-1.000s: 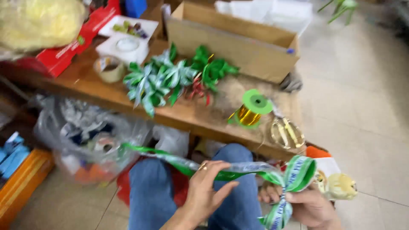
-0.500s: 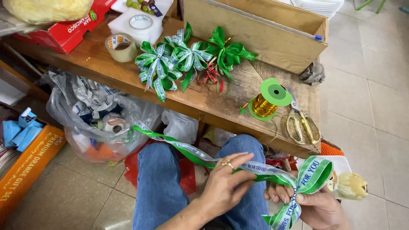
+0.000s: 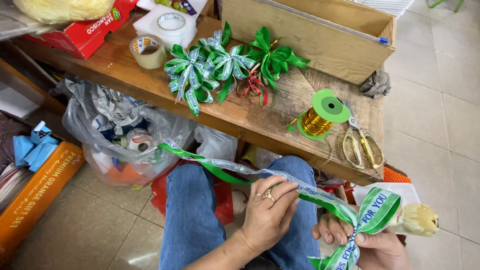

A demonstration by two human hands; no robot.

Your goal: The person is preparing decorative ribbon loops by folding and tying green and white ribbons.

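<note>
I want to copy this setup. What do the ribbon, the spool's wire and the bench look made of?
Ribbon: likely satin fabric, glossy green and white. Spool: shiny gold, probably metallic wire or cord. Bench: unpainted wood, with visible grain.

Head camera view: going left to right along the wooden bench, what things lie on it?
Tape roll → green and white ribbon bows → plain green bow → spool of gold wire → gold scissors.
</note>
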